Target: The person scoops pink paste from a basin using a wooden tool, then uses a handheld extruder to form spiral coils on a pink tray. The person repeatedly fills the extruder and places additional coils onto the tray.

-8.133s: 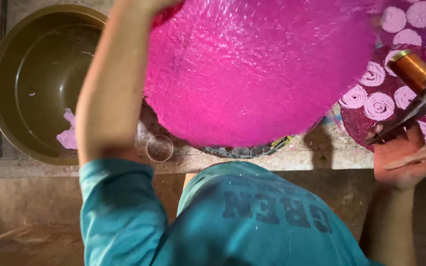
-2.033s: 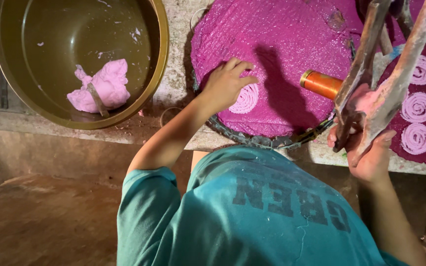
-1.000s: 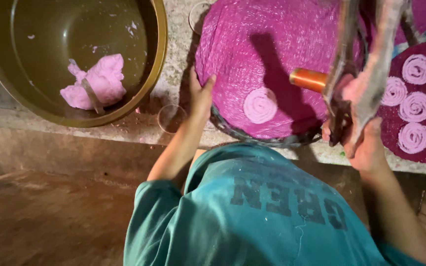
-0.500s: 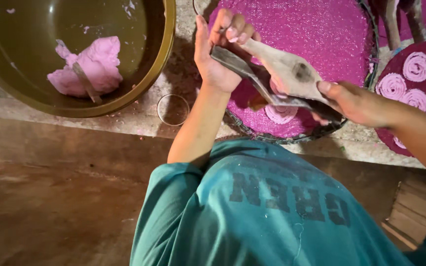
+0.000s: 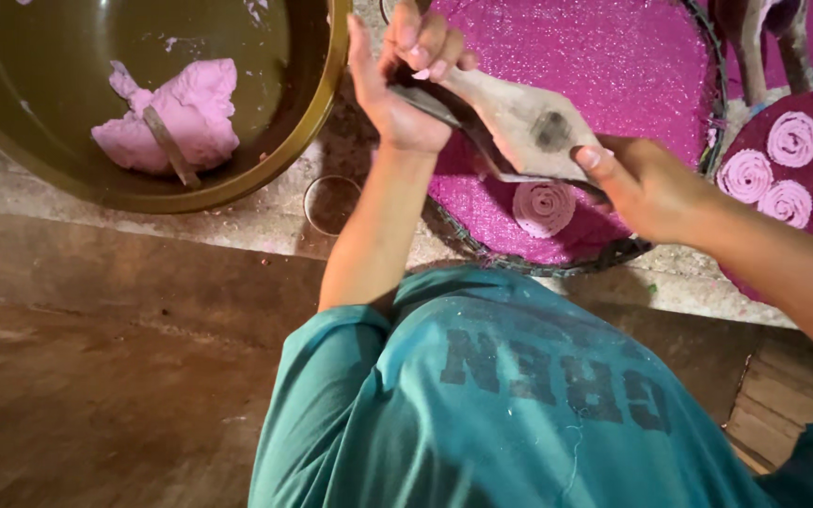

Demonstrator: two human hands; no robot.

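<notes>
Both hands hold a wooden press tool (image 5: 519,127) above the round woven tray (image 5: 613,75), which is covered in bright pink mesh. The left hand (image 5: 406,80) grips the tool's far end with fingers curled over it and the thumb spread to the left; the right hand (image 5: 646,183) clasps the near, right end, thumb laid on the flat wooden face. A dark metal part of the tool runs under the wood between the two hands. On the tray, just below the tool, lies one pink dough spiral (image 5: 543,207). To the right, a second tray (image 5: 755,273) carries several more pink spirals (image 5: 792,136). At far left a large brass-coloured bowl (image 5: 265,160) holds a lump of pink dough (image 5: 171,118) with a stick lying on it. A small ring (image 5: 331,202) sits on the stone counter (image 5: 237,221) between bowl and tray.
</notes>
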